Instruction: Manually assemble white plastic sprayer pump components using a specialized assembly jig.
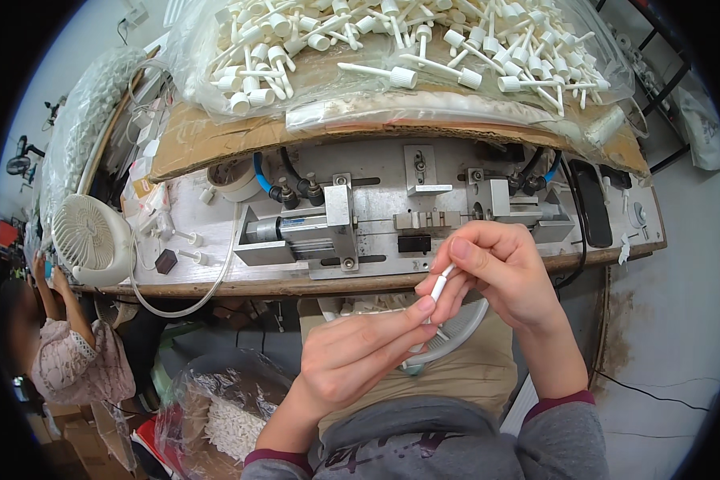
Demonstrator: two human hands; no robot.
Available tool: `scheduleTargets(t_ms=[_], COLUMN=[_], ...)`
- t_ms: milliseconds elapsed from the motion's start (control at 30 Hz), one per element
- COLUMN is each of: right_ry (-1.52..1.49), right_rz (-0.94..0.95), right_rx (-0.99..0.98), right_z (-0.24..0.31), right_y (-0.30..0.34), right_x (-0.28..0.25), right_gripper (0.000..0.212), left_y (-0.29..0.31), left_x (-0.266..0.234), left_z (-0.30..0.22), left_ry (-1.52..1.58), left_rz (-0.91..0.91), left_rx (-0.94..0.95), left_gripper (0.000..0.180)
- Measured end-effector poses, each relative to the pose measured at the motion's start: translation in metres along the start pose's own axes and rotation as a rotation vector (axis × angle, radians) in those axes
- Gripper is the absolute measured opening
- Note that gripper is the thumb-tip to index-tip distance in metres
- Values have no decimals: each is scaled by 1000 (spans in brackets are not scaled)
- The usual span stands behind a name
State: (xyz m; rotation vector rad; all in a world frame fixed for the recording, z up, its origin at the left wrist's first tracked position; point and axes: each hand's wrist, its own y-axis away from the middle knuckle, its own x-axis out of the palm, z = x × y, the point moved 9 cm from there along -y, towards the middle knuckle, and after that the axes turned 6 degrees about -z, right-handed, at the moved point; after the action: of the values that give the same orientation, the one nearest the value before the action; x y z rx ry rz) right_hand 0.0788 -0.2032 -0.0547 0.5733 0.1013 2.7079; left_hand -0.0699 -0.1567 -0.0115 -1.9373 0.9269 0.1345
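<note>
Left hand (360, 356) and right hand (496, 276) are pinching a white rod (438, 288) near the tabletop's front edge (336, 287). Light pressure is probably sufficing.

A: Specify upper wear.
B: I wear a grey sweatshirt (476, 460), dark print (412, 445) in front, maroon cuffs (562, 404) left and right; my hands (500, 276) are bare.
A: Below?
B: My trousers (488, 364) are beige.

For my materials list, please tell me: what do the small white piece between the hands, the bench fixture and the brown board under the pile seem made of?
White piece: probably plastic, judging by its smooth, uniform, slightly shiny surface.
Bench fixture: metal, perhaps aluminium; its blocks look silver-grey with a dull sheen.
Brown board: likely cardboard, matte, with a rough-looking edge.
</note>
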Motion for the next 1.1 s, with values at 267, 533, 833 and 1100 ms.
scheduleTargets(t_ms=[267,533,833,1100], right_ry=[403,861,1583,1456], right_rz=[25,-149,-429,-311], right_rx=[-4,-351,-1026,-721], right_z=[10,37,147,146], right_y=[5,-8,-88,-86], right_x=[7,9,-33,-25], right_gripper=[16,27,24,22], left_y=[5,0,-13,-19], left_x=[5,12,51,50], left_z=[-2,12,36,44], left_ry=[-9,-164,-524,-517], left_rz=[79,17,133,156], left_rx=[35,-26,-78,-115], left_gripper=[32,34,30,27])
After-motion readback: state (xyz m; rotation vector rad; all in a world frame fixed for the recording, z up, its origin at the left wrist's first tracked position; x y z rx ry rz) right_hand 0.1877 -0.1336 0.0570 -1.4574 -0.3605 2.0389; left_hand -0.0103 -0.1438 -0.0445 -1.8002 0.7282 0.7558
